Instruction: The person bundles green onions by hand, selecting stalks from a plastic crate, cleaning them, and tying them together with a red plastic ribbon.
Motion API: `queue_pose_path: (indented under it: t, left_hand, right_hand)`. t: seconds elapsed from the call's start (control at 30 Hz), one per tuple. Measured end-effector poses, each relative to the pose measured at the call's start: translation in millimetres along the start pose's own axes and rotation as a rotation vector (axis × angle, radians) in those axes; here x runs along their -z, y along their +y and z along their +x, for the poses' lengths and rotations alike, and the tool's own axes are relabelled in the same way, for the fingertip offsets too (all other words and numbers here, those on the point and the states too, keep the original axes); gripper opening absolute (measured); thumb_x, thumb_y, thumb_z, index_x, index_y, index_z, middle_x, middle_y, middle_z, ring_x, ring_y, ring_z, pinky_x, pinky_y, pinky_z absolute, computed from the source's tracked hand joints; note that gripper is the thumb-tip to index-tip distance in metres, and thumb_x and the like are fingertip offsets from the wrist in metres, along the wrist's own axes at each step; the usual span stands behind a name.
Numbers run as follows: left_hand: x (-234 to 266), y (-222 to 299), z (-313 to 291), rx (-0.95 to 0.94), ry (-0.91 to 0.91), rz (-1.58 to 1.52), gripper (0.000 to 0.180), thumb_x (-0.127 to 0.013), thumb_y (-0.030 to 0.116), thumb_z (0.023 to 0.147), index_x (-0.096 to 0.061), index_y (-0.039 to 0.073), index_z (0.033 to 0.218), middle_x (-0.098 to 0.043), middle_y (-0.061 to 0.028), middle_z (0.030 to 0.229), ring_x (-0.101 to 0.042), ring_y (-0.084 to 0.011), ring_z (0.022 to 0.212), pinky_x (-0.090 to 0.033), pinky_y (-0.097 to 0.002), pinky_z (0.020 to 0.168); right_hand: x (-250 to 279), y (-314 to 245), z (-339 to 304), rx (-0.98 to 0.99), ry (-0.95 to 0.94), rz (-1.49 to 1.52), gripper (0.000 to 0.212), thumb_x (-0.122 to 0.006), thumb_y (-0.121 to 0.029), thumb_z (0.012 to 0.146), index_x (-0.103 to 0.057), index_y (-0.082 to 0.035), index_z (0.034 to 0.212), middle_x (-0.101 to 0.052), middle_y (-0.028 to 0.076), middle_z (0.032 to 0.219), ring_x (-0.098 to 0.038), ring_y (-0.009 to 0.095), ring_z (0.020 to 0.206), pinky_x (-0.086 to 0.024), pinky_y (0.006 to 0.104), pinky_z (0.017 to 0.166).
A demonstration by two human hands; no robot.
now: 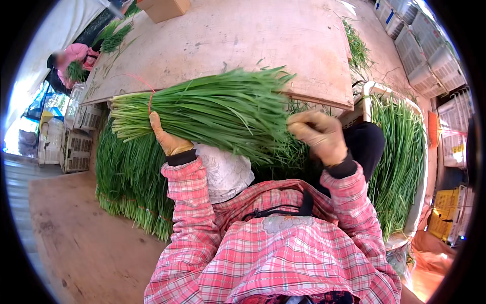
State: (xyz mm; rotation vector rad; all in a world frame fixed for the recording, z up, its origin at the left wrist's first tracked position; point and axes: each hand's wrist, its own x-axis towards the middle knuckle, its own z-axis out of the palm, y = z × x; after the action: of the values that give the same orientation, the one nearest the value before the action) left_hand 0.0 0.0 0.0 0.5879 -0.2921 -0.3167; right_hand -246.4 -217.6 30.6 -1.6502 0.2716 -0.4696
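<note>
A thick bundle of long green chives lies across the near edge of a wooden board table, tied near its left end with a red string. My left hand, in a tan glove, grips the bundle from underneath close to the tie. My right hand, also gloved, is closed on the leafy tips at the bundle's right end. Pink plaid sleeves cover both forearms.
More tied chive bundles are stacked at my lower left, and a white crate full of chives stands at my right. Stacked white crates line the far right. Another person in pink handles greens at the upper left.
</note>
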Motion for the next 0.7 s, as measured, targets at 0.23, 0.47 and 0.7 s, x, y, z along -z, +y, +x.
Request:
queue_pose_path:
  t: [0.23, 0.47, 0.7]
  left_hand:
    - [-2.7, -1.5, -9.8, 0.005, -0.011, -0.037, 0.049, -0.050, 0.034, 0.088, -0.042, 0.012, 0.132, -0.051, -0.0119, 0.125, -0.050, -0.0291, 0.111, -0.042, -0.0452, 0.095]
    - [-3.4, -3.3, -8.3, -0.033, 0.036, 0.016, 0.053, -0.050, 0.037, 0.087, -0.042, 0.007, 0.130, -0.050, -0.0129, 0.126, -0.050, -0.0290, 0.112, -0.042, -0.0441, 0.095]
    - [0.9, -1.7, -11.3, -0.041, 0.065, 0.012, 0.058, -0.052, 0.041, 0.085, -0.042, 0.005, 0.129, -0.049, -0.0132, 0.127, -0.049, -0.0296, 0.113, -0.040, -0.0445, 0.097]
  right_hand:
    - [-67.5, 14.7, 28.3, 0.146, 0.064, -0.506, 0.026, -0.070, -0.024, 0.074, -0.063, -0.003, 0.089, -0.059, 0.005, 0.073, -0.058, 0.016, 0.059, -0.047, 0.0282, 0.055]
    - [-83.3, 37.8, 43.4, 0.247, 0.167, -0.460, 0.013, -0.067, -0.014, 0.075, -0.064, -0.007, 0.085, -0.061, 0.008, 0.078, -0.060, 0.026, 0.069, -0.048, 0.0320, 0.061]
    - [-50.8, 21.7, 27.9, 0.018, 0.281, 0.199, 0.007, -0.062, -0.005, 0.084, -0.061, 0.001, 0.088, -0.060, 0.002, 0.076, -0.054, 0.009, 0.070, -0.045, 0.0224, 0.066]
